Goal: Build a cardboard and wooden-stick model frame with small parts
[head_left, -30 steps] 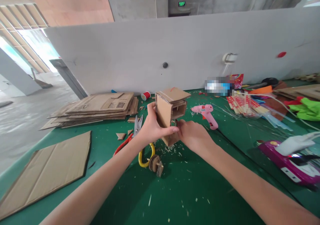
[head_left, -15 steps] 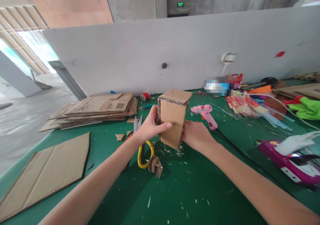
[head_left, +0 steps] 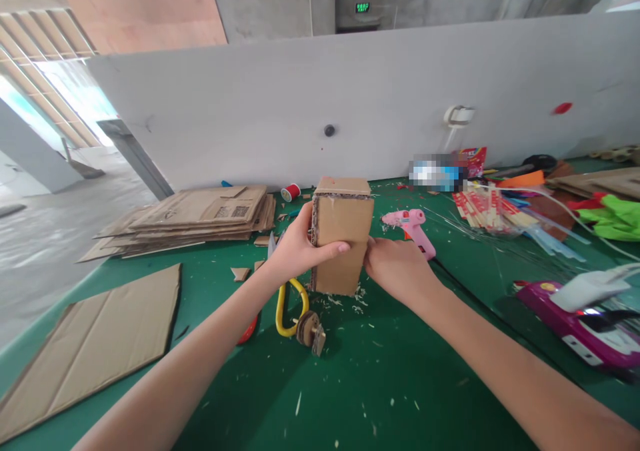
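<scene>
A tall cardboard box [head_left: 341, 227] stands upright on the green table [head_left: 380, 384], a plain closed face turned toward me. My left hand [head_left: 295, 251] wraps round its left side, thumb across the front face. My right hand [head_left: 395, 267] grips the box's right side, its fingers hidden behind it. Cardboard shavings lie around the base. Just in front lie scissors with a yellow and red handle [head_left: 285, 301] and a small round cardboard wheel piece [head_left: 310, 329].
A stack of flattened cardboard [head_left: 195, 217] and a large sheet [head_left: 90, 344] lie at left. A red thread spool [head_left: 290, 191], a pink glue gun [head_left: 414, 229], glue sticks [head_left: 500, 214], a purple iron [head_left: 580, 317] and bright fabric [head_left: 613, 214] crowd the right. A grey partition stands behind.
The box has been turned between both hands: its open side with inner shelves faced right, now a plain closed face fronts me and it stands straighter.
</scene>
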{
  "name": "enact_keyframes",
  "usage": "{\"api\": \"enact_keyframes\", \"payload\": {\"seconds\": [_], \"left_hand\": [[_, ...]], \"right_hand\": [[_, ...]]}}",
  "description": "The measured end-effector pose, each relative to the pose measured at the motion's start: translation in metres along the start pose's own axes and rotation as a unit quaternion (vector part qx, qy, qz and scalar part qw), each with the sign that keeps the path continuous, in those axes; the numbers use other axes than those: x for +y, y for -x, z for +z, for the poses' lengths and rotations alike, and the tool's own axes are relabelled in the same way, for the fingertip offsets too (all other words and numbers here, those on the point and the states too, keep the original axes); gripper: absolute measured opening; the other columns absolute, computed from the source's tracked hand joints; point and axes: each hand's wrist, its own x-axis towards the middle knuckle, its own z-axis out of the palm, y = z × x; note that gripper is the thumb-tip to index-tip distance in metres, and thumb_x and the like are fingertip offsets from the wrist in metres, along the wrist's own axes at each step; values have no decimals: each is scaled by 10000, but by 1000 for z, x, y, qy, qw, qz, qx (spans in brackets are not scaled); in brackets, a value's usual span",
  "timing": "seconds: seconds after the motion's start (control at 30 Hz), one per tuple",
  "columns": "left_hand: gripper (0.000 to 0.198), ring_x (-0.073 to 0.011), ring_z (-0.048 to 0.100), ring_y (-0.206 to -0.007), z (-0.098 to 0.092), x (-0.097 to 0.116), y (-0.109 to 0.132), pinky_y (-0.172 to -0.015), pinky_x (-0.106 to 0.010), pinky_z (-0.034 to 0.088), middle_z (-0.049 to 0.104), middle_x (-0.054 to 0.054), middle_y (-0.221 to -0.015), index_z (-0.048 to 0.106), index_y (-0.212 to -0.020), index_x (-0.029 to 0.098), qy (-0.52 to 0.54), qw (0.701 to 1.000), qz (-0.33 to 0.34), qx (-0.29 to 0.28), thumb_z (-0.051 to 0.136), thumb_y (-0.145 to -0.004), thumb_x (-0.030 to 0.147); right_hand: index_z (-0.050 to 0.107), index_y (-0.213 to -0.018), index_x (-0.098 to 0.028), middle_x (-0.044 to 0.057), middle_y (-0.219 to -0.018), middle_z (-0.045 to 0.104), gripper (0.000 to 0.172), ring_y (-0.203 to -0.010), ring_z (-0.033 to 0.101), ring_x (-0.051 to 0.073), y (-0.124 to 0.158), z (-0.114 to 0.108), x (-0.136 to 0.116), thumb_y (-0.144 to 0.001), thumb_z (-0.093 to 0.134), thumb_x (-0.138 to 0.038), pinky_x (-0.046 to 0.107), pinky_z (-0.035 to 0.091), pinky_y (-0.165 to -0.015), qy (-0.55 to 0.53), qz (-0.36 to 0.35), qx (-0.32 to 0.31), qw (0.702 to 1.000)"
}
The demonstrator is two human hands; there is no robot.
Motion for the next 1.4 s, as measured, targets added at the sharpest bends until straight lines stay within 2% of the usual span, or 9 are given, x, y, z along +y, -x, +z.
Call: {"api": "enact_keyframes", "payload": {"seconds": [0.13,0.23,0.37,0.57,0.73,0.97,1.07,1.23,1.4], "left_hand": [[777,-304,541,-1155,-1,3,0,-957,-463,456,568,-132,-1255,394,-1279,204,2,1000,3,-10,785,-633,389],[734,-319,552,-1137,-7,2,-2,-934,-462,474,580,-139,-1238,445,-1226,179,23,1000,-18,-3,783,-618,414],[680,-331,555,-1138,-20,-4,-3,-921,-444,491,594,-158,-1223,484,-1172,139,108,992,-61,-19,755,-637,459],[744,-336,547,-1156,-34,-14,-3,-927,-412,493,614,-143,-1217,489,-1224,168,171,976,-84,-109,792,-602,440],[834,-346,572,-1120,-42,-19,-4,-941,-456,483,613,-147,-1218,479,-1261,185,198,965,-102,-140,819,-548,451],[703,-327,583,-1107,-35,-5,-6,-913,-443,511,634,-131,-1181,522,-1214,191,129,978,-58,-150,795,-604,410],[722,-330,558,-1147,-28,5,-7,-943,-459,497,594,-128,-1247,502,-1247,206,94,984,-32,-147,799,-606,355],[580,-337,508,-1211,-24,13,-7,-974,-472,475,503,-116,-1359,555,-1167,211,89,980,-26,-174,770,-645,344],[722,-346,509,-1207,-26,6,-6,-968,-483,476,553,-122,-1294,494,-1247,223,92,982,-49,-155,797,-602,337]], "right_hand": [[606,-902,-165,87,-679,674,322,-511,569,186,1,2,3,-928,299,-258,295,135,-462,-9,19,-40,999],[592,-864,-159,80,-646,660,370,-512,575,182,3,-1,2,-957,258,-291,303,125,-458,1,12,-4,1000],[572,-790,-157,70,-602,642,387,-473,561,164,7,-3,-4,-963,251,-284,304,121,-450,-10,3,40,999],[566,-771,-145,78,-541,619,289,-441,569,183,10,-2,-22,-918,322,-192,295,128,-435,20,-60,74,995],[567,-755,-127,96,-543,616,228,-462,590,186,10,-2,-31,-865,368,-135,282,143,-425,10,-55,45,997],[594,-795,-109,102,-600,631,205,-496,593,178,11,-9,-36,-728,424,-15,266,188,-426,19,-55,7,998],[615,-823,-112,101,-620,647,194,-504,587,177,9,-10,-33,-756,438,-69,274,193,-432,-10,-51,3,999],[638,-860,-133,93,-684,671,207,-525,568,165,3,-4,-27,-769,453,-114,281,200,-456,-50,-68,-2,996],[622,-884,-125,95,-674,657,191,-515,545,155,2,-3,-26,-803,449,-142,288,173,-466,-63,-56,-12,996]]}}
